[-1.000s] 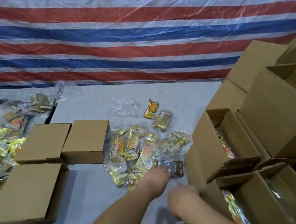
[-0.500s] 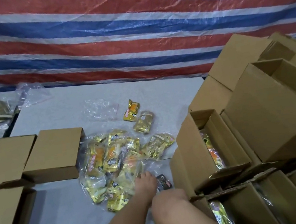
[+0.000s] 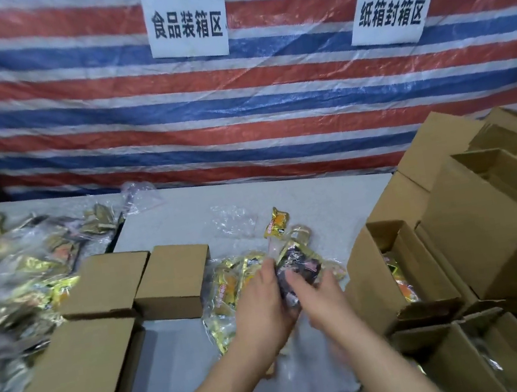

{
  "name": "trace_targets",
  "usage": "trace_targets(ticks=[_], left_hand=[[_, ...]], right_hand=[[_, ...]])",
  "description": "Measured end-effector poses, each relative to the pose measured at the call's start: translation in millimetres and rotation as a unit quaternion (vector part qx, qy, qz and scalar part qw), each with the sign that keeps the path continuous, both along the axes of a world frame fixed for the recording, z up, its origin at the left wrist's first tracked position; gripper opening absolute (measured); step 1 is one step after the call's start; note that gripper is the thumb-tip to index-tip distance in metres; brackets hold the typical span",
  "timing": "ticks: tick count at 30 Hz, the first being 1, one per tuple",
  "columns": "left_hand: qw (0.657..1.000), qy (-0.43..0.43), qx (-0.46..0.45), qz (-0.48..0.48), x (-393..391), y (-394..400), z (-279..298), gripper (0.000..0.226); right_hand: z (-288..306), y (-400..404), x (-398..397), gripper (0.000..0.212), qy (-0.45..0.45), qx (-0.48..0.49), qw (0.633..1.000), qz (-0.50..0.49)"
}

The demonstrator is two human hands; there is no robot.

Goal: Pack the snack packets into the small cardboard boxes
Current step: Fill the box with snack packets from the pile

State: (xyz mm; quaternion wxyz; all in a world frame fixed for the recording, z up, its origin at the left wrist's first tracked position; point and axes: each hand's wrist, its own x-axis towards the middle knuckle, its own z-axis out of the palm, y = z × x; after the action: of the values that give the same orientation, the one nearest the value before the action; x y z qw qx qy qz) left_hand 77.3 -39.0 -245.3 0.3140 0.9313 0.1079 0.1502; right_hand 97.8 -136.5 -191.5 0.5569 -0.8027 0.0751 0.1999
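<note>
Grip: my left hand (image 3: 262, 306) and right hand (image 3: 320, 295) both pinch a dark snack packet (image 3: 296, 267) above the desk (image 3: 166, 216) | open box (image 3: 392, 269) just right | closed boxes (image 3: 172, 280) left | bare desk far.

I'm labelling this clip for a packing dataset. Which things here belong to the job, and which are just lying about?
Part of the job:
- dark snack packet held by left hand and right hand
- yellow packets on the table
- open box with packets inside
- closed boxes

Lying about:
- empty clear bag
- wall signs
- striped tarp
</note>
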Motion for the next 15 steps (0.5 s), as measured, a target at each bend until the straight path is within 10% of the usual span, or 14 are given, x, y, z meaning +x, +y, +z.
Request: trace_targets(ticks=[2, 8, 11, 15], left_hand=[[0.999, -0.025, 0.02, -0.005, -17, 1, 10, 0.061], [0.97, -0.007, -0.223, -0.1, -70, 4, 41, 0.075], [0.903, 0.014, -0.42, -0.09, -85, 1, 51, 0.052], [0.885, 0.001, -0.466, -0.024, -98, -7, 57, 0.028]], right_hand=[[-1, 12, -9, 0.106, 0.059, 0.126, 0.99, -0.019], [-16, 3, -26, 0.047, 0.151, 0.328, 0.932, -0.045], [-24, -14, -40, 0.054, 0.205, 0.39, 0.898, -0.013], [-27, -26, -58, 0.051, 0.178, 0.421, 0.889, 0.025]])
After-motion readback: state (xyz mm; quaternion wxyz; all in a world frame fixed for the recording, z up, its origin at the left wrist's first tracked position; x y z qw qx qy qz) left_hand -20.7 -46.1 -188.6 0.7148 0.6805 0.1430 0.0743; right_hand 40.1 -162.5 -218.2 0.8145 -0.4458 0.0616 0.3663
